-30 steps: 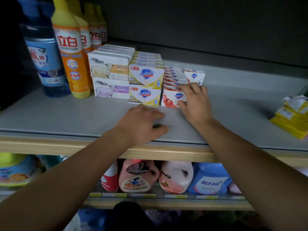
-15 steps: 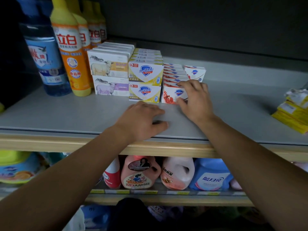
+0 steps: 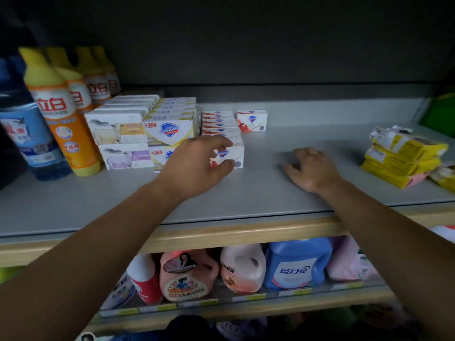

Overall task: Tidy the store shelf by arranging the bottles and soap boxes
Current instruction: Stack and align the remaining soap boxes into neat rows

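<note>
Two hands are over the grey shelf (image 3: 221, 193). Your left hand (image 3: 199, 166) is at the front red-and-white Safeguard soap box (image 3: 234, 157), thumb and fingers curled at its face, but the picture is blurry, so you cannot tell if it really pinches the box or only touches it. Your right hand (image 3: 311, 168) rests on the shelf to the right of that box, fingers loosely bent, holding nothing.

That box is the front one of a row (image 3: 219, 124). Pull or bump it hard and, I think, the boxes behind could slide crooked or tip.

One stray red soap box (image 3: 251, 120) sits behind it and to the right, apart from the row. Just left of the front box are stacked yellow Safeguard boxes (image 3: 170, 130), so it has no room to go left. Further left are sheep soap boxes (image 3: 118, 130), orange bottles (image 3: 61, 112) and a blue bottle (image 3: 27, 134). Far right of it lie messy yellow packs (image 3: 403, 158).
</note>
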{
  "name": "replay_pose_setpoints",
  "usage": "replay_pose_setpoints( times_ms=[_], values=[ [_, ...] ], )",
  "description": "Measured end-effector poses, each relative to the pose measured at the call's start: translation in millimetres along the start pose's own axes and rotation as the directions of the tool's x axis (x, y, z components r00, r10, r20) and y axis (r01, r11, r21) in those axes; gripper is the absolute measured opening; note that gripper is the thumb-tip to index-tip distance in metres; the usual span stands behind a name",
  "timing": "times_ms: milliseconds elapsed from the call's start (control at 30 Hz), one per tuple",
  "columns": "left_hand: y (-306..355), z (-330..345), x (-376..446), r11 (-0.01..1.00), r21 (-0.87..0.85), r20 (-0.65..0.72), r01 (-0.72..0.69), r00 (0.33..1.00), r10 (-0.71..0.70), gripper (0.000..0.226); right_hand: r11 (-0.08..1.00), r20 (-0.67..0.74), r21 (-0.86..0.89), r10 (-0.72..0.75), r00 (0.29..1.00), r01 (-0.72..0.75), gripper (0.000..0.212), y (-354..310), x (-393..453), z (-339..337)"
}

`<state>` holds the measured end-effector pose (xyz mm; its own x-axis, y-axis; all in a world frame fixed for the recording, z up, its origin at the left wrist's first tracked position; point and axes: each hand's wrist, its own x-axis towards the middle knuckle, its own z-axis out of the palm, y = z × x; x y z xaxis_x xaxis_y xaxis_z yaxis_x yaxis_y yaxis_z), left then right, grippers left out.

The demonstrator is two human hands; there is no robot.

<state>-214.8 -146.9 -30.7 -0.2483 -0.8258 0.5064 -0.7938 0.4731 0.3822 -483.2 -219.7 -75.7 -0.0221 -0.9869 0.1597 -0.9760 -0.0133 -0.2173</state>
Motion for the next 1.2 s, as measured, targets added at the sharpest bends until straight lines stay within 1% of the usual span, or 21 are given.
replay_pose_setpoints(
  times_ms=[67,200,400,467,533,633,700,800,900,1000,1100,1200],
  values=[
    [13,8,25,1.0,-0.003,-0.015,0.013,1.0,-0.013,0.036,0.999,0.046,-0.032,0.028,0.999,-0.027,0.059,5,-1,6],
    [27,35,79,0.999,0.034,0.019,0.035,0.999,-0.035,0.035,1.0,0.032,-0.025,0.011,0.999,-0.01,0.058,7,1,11],
    [16,88,168,0.974,0.225,0.11,0.029,0.992,-0.055,0.041,1.0,0.034,0.01,-0.003,0.999,0.003,0.058,8,0,11],
    [8,105,193,0.961,0.274,0.145,0.031,0.987,-0.073,0.046,1.0,0.031,0.013,-0.012,0.999,0.011,0.058,9,0,10],
    [0,121,215,0.947,0.318,0.183,0.041,0.978,-0.104,0.056,1.0,0.031,0.013,-0.016,0.999,0.015,0.058,10,0,10],
    [-13,142,238,0.924,0.374,0.252,0.085,0.949,-0.189,0.069,0.999,0.034,0.034,-0.019,0.999,0.018,0.059,9,1,11],
    [-22,151,252,0.904,0.411,0.284,0.12,0.925,-0.252,0.071,0.999,0.028,0.051,-0.016,0.999,0.014,0.059,9,2,12],
    [-31,157,265,0.871,0.465,0.294,0.155,0.901,-0.318,0.077,0.997,0.014,0.068,-0.022,1.0,0.021,0.058,9,3,14],
    [-32,160,271,0.796,0.594,0.267,0.117,0.905,-0.332,0.085,0.997,0.017,0.08,-0.021,1.0,0.02,0.059,9,4,15],
    [-27,159,270,0.765,0.626,0.201,0.151,0.917,-0.345,0.081,0.996,0.023,0.081,-0.024,0.999,0.022,0.059,9,4,15],
    [-23,160,261,0.745,0.66,0.187,0.093,0.941,-0.283,0.063,0.997,0.022,0.076,-0.028,0.999,0.026,0.059,10,4,15],
    [-10,152,251,0.815,0.577,0.215,0.047,0.954,-0.207,0.048,0.997,0.016,0.074,-0.018,1.0,0.017,0.058,10,4,14]
  ],
)
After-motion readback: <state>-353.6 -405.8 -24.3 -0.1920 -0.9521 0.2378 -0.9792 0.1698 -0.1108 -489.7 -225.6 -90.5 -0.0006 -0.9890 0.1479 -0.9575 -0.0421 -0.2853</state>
